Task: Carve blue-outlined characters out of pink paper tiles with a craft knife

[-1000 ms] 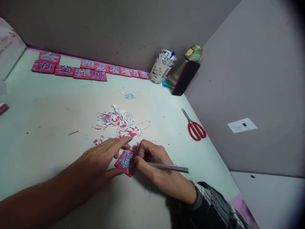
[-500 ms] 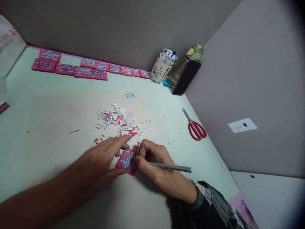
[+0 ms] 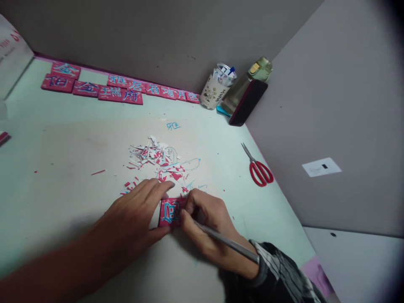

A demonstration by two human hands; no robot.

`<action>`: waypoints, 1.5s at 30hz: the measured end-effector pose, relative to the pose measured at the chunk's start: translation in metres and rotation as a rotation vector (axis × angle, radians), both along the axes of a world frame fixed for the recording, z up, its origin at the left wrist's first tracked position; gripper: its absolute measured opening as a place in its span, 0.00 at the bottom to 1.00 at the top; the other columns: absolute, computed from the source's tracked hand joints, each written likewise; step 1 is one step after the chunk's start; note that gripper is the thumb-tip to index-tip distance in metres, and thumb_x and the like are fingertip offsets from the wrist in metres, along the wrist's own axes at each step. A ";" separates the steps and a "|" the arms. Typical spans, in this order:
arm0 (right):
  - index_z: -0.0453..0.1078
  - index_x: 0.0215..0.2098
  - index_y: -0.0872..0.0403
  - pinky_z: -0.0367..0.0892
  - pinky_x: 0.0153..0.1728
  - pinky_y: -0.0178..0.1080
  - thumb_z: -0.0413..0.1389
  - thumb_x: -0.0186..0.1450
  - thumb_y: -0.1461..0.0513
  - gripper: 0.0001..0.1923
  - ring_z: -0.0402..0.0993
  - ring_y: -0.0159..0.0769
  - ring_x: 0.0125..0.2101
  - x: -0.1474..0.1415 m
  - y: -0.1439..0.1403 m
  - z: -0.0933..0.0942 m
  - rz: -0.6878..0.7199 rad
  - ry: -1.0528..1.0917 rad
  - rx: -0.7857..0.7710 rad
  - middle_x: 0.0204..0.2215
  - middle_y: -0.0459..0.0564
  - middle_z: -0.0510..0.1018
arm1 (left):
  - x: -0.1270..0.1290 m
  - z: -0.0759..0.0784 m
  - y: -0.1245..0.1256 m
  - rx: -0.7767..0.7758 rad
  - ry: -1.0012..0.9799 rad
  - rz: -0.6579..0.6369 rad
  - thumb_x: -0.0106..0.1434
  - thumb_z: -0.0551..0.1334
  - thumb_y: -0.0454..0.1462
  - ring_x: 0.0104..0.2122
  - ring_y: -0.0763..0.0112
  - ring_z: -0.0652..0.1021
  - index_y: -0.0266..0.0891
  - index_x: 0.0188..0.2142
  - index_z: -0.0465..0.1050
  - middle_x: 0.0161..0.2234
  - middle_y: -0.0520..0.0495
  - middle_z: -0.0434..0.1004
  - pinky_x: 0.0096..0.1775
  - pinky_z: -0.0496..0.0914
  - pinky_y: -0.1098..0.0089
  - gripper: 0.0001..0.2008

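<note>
A small red tile with a blue character [image 3: 171,211] lies on the pale green table [image 3: 57,168]. My left hand [image 3: 135,214] presses flat on the table beside it, fingertips and thumb holding the tile's left edges. My right hand [image 3: 206,223] grips a thin silver craft knife [image 3: 227,243], its tip hidden under my fingers at the tile's right edge. A pile of red, white and blue paper scraps [image 3: 156,162] lies just beyond both hands.
Several finished red character tiles [image 3: 110,89] line the back wall. A paper cup with pens [image 3: 217,88], a green bottle [image 3: 252,75] and a dark phone [image 3: 248,103] stand in the corner. Red-handled scissors [image 3: 259,168] lie to the right, near the partition wall.
The tile has turned from diagonal to nearly square with the table edge. My right hand rotated, so the knife handle now points down toward my sleeve instead of sideways.
</note>
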State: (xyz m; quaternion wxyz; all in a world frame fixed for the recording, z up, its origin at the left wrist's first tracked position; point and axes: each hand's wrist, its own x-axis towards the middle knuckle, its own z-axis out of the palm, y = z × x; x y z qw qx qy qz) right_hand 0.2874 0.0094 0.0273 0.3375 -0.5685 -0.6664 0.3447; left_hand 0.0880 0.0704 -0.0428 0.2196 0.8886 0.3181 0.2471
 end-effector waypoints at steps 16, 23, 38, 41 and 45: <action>0.59 0.30 0.50 0.56 0.29 0.37 0.55 0.69 0.65 0.10 0.56 0.28 0.23 0.001 -0.001 0.001 0.035 -0.049 0.020 0.24 0.39 0.64 | 0.001 0.003 -0.003 -0.049 0.013 0.022 0.64 0.64 0.35 0.53 0.49 0.80 0.43 0.63 0.61 0.54 0.40 0.79 0.49 0.77 0.53 0.28; 0.60 0.30 0.50 0.57 0.28 0.37 0.55 0.68 0.64 0.10 0.58 0.28 0.24 0.002 0.000 0.002 0.030 -0.005 -0.033 0.24 0.39 0.66 | 0.000 0.004 -0.002 -0.058 0.007 0.006 0.65 0.64 0.35 0.53 0.49 0.80 0.43 0.63 0.60 0.54 0.39 0.79 0.48 0.77 0.53 0.28; 0.61 0.31 0.50 0.57 0.28 0.37 0.55 0.68 0.63 0.09 0.59 0.29 0.24 0.004 0.000 0.004 0.039 -0.007 -0.060 0.25 0.40 0.68 | 0.001 0.003 -0.001 -0.052 -0.005 0.019 0.63 0.65 0.34 0.53 0.50 0.81 0.43 0.63 0.60 0.54 0.40 0.79 0.49 0.77 0.53 0.30; 0.61 0.31 0.50 0.57 0.28 0.36 0.55 0.68 0.64 0.09 0.59 0.29 0.24 0.004 0.001 0.003 0.055 -0.018 -0.050 0.25 0.40 0.68 | 0.001 0.003 -0.002 -0.051 -0.015 0.022 0.62 0.66 0.34 0.52 0.49 0.81 0.43 0.63 0.62 0.54 0.40 0.80 0.50 0.77 0.53 0.30; 0.59 0.31 0.49 0.57 0.28 0.36 0.55 0.68 0.64 0.09 0.59 0.29 0.24 0.004 0.002 0.005 0.068 -0.035 -0.061 0.25 0.40 0.67 | 0.001 0.004 -0.002 -0.079 -0.012 0.019 0.62 0.65 0.34 0.52 0.50 0.81 0.43 0.63 0.62 0.54 0.40 0.80 0.50 0.78 0.53 0.30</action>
